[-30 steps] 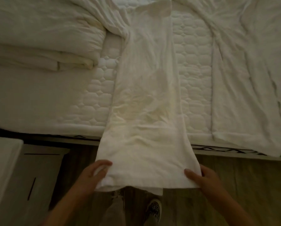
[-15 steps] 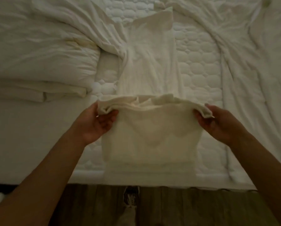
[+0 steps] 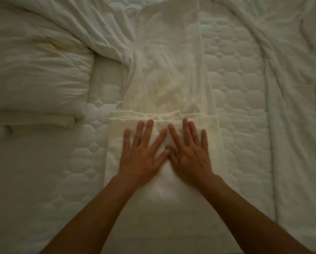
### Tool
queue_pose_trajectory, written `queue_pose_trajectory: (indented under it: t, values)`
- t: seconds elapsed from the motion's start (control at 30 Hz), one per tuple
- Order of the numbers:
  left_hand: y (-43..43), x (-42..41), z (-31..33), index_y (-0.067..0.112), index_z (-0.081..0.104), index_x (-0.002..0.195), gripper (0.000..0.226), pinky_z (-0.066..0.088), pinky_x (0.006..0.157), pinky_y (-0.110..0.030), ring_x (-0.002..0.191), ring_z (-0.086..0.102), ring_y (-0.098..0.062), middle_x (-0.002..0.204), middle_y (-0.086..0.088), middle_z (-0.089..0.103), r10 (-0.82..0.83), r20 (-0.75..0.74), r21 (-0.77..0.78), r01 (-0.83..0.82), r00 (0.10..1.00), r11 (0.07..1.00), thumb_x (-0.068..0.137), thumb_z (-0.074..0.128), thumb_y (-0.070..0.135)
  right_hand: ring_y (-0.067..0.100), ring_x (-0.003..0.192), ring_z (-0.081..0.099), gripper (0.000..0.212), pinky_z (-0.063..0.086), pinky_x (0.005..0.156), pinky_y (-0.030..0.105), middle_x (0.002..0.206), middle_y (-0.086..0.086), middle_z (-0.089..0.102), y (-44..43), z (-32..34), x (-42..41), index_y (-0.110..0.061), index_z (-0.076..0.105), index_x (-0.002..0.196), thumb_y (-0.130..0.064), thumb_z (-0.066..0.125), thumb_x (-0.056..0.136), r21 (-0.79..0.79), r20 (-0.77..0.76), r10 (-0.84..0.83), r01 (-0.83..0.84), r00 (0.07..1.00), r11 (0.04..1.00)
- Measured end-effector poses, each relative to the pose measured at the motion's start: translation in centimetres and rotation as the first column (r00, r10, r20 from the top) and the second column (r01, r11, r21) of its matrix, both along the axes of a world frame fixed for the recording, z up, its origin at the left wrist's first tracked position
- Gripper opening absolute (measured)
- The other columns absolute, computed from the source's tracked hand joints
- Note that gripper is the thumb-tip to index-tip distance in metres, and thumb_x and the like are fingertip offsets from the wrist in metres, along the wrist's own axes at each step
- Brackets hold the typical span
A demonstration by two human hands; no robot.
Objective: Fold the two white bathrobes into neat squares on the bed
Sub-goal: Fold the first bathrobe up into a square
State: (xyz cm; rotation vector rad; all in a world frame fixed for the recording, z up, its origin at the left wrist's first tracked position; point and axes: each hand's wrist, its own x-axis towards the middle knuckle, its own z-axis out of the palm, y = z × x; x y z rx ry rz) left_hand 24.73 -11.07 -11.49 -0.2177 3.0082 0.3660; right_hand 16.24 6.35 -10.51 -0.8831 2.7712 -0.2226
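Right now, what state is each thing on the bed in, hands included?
Middle bathrobe: narrow strip, near end folded over once, far end lying out flat.
Left hand: open, flat, pressing on the folded end.
Right hand: open, flat, pressing on the folded end.
Right-side bathrobe: unfolded, spread out, wrinkled.
Pillow: lying at the left, creased, untouched.
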Motion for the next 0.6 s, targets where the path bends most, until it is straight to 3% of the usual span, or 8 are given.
queue_pose_trajectory:
  t: [0.13, 0.23, 0.37, 0.43, 0.5, 0.6]
  values:
    - [-1.9, 0.6, -3.8, 0.046, 0.015, 0.16, 0.069, 0.006, 0.12, -0.069, 0.158, -0.001, -0.034, 0.172, -0.001, 0.002, -0.004, 0.038, -0.095, 0.008, 0.999, 0.995, 0.096, 0.023, 0.073, 0.019, 0.155, -0.011, 0.074, 0.003, 0.123, 0.056, 0.169, 0.001, -0.013, 4.7, -3.4, -2.6, -0.048, -0.009, 0.156, -0.076, 0.019, 0.093, 0.1, 0.049, -0.197, 0.192, 0.979, 0.976]
    - [-1.8, 0.2, -3.8, 0.045, 0.015, 0.16, 0.071, 0.006, 0.121, -0.068, 0.158, -0.002, -0.033, 0.172, -0.002, 0.001, -0.001, 0.018, -0.095, 0.003, 1.0, 0.996, 0.095, 0.022, 0.074, 0.016, 0.154, -0.015, 0.073, -0.003, 0.122, 0.058, 0.168, 0.0, -0.019, 5.4, -3.5, -3.5, -0.05, -0.018, 0.153, -0.076, 0.013, 0.093, 0.137, 0.116, -0.221, 0.205, 0.968, 0.969]
    - [-1.4, 0.5, -2.0, 0.038, 0.019, 0.161, 0.076, 0.005, 0.121, -0.068, 0.158, 0.003, -0.032, 0.172, -0.008, 0.005, 0.095, -0.02, -0.056, -0.096, 0.995, 0.994, 0.094, 0.031, 0.073, 0.028, 0.155, -0.009, 0.071, -0.001, 0.119, 0.066, 0.168, 0.01, -0.013, 3.0, -1.3, -2.1, -0.039, -0.005, 0.159, -0.065, 0.02, 0.098, 0.07, 0.026, -0.265, 0.263, 0.964, 0.962]
    - [0.2, 0.6, -1.5, 0.039, 0.017, 0.161, 0.072, 0.002, 0.12, -0.069, 0.158, 0.003, -0.035, 0.172, -0.008, 0.005, 0.098, -0.021, -0.088, -0.099, 0.995, 0.991, 0.096, 0.03, 0.069, 0.03, 0.155, -0.006, 0.07, -0.004, 0.12, 0.064, 0.168, 0.014, -0.007, 1.0, -0.7, 0.0, -0.035, 0.006, 0.16, -0.062, 0.028, 0.1, -0.035, -0.001, -0.123, 0.123, 0.992, 0.992]
    - [0.4, 0.4, -2.1, 0.042, 0.017, 0.16, 0.069, 0.007, 0.119, -0.071, 0.158, 0.004, -0.034, 0.172, -0.006, 0.005, 0.071, 0.005, -0.1, -0.07, 0.997, 0.992, 0.097, 0.028, 0.068, 0.026, 0.155, -0.009, 0.071, -0.003, 0.12, 0.063, 0.169, 0.01, -0.008, 0.7, -1.4, 1.0, -0.041, 0.007, 0.159, -0.068, 0.028, 0.098, 0.002, 0.026, -0.002, 0.002, 1.0, 1.0]
    - [-3.0, 2.3, -3.1, 0.049, 0.006, 0.159, 0.072, 0.005, 0.121, -0.067, 0.158, -0.003, -0.028, 0.172, -0.002, -0.005, 0.244, 0.086, -0.078, -0.238, 0.966, 0.968, 0.094, 0.022, 0.074, 0.022, 0.155, -0.011, 0.077, 0.002, 0.121, 0.061, 0.169, 0.003, -0.012, 4.4, -2.9, -1.2, -0.046, -0.001, 0.157, -0.078, 0.021, 0.092, 0.075, 0.052, -0.16, 0.156, 0.986, 0.985]
